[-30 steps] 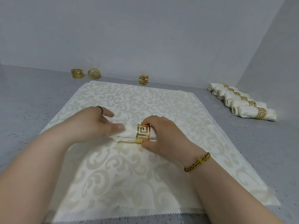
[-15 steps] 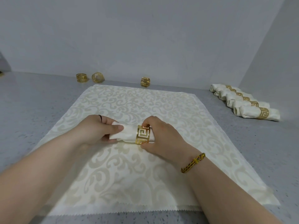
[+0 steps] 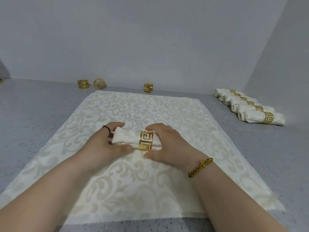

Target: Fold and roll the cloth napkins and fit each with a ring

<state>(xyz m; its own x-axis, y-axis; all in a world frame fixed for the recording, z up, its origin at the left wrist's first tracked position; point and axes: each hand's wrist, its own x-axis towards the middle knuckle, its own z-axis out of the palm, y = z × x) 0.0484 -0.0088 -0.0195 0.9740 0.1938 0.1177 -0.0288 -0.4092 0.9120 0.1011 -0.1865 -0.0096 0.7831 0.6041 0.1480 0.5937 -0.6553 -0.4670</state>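
Grey speckled counter (image 3: 33, 131) runs back to a pale wall (image 3: 150, 39), and your hands meet above it in the middle of the view. Your left hand (image 3: 102, 144) is curled round the left end of the rolled napkin (image 3: 125, 138), with the thumb along the near side and the fingers over the top. A thin dark band (image 3: 107, 128) sits on one finger. Your right hand (image 3: 168, 144) cups the roll's right end, its fingers bent over the top with the tips at the gold ring (image 3: 145, 140) and the thumb low on the near side. That ring, cut in a square key pattern, encircles the roll right of its middle, against your right palm. A yellow braided bracelet (image 3: 200, 166) circles your right wrist. The roll lies crosswise over a large cream cloth (image 3: 150, 190) with a scroll pattern, spread flat on the counter; you cannot tell whether the roll touches it. At the foot of the wall stand a pair of loose rings (image 3: 82, 84) on the left and a single loose ring (image 3: 148, 87) just beyond the cloth's far edge. Far right, well apart from the cloth, a row of finished rolls (image 3: 254, 117) lies side by side, each wearing a gold band
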